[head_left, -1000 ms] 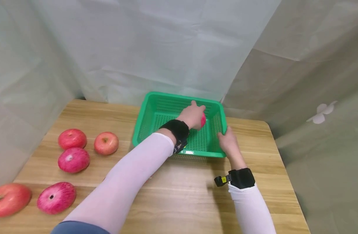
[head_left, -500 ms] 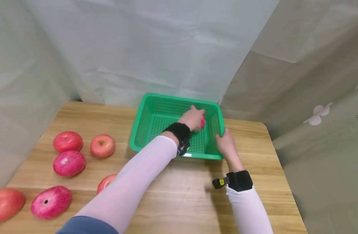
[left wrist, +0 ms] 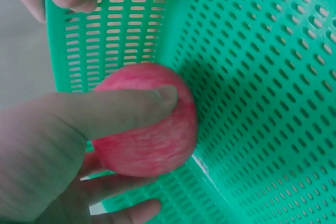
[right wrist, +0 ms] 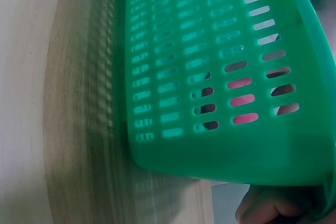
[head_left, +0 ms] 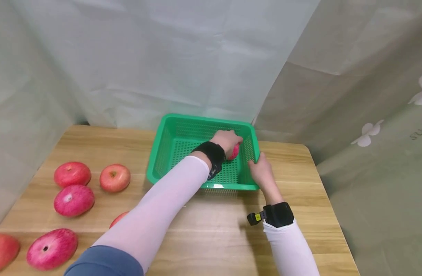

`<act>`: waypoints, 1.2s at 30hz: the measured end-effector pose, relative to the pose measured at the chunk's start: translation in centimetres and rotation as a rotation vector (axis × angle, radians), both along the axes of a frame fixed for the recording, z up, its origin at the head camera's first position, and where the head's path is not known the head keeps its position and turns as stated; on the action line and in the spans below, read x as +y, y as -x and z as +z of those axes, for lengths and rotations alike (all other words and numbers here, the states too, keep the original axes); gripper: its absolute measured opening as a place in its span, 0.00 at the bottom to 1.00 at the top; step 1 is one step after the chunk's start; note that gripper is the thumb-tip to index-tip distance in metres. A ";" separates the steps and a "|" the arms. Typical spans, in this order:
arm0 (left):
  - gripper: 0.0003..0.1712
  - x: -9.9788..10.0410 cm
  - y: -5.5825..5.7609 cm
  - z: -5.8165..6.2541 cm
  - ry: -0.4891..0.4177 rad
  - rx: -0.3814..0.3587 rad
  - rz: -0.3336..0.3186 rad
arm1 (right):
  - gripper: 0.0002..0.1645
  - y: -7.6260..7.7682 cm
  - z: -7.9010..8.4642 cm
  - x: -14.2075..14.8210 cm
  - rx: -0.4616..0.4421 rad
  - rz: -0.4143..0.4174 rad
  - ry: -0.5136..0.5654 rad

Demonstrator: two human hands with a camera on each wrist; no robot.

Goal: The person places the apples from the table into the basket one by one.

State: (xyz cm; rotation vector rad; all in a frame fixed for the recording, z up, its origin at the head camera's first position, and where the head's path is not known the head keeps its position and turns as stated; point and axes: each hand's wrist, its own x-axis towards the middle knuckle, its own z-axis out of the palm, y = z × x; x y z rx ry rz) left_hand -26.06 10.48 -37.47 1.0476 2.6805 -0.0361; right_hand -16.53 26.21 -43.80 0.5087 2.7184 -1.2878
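Note:
A green plastic basket (head_left: pixel 152 163) with slotted walls stands at the back of the table. Inside its right part, my left hand (head_left: pixel 225 141) holds a pinkish-red apple (head_left: pixel 234 152). In the left wrist view the thumb lies across the apple (left wrist: pixel 149 153), with fingers on its far side, near the basket's perforated wall (left wrist: pixel 252 77). My right hand (head_left: pixel 262 174) grips the basket's right rim by the front corner. Through the slots of the basket wall (right wrist: pixel 220 150) in the right wrist view, bits of red show; curled right fingers (right wrist: pixel 265 205) appear below.
On the wooden table (head_left: pixel 211 237), several apples lie at the left, among them a pale red apple (head_left: pixel 115 178) and a deep pink apple (head_left: pixel 52 249). My left forearm partly covers another apple (head_left: pixel 118 219). Pale curtains (head_left: pixel 183 57) hang close behind the basket.
My left hand has sunk lower into the basket with the apple, its fingers turning downward. My right hand keeps its hold on the rim. The head view has shifted slightly to the right.

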 end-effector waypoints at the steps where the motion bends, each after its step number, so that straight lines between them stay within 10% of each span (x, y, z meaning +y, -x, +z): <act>1: 0.33 0.1 0.1 -0.3 0.017 0.009 -0.012 | 0.28 0.0 0.0 0.0 -0.001 0.001 -0.002; 20: 0.46 1.6 2.6 -3.7 -0.010 0.040 0.046 | 0.28 -0.1 -0.1 -0.4 0.009 0.006 0.015; 36: 0.43 1.3 2.5 -4.1 -0.077 -0.002 0.063 | 0.26 -0.3 0.3 -0.6 0.008 0.029 -0.001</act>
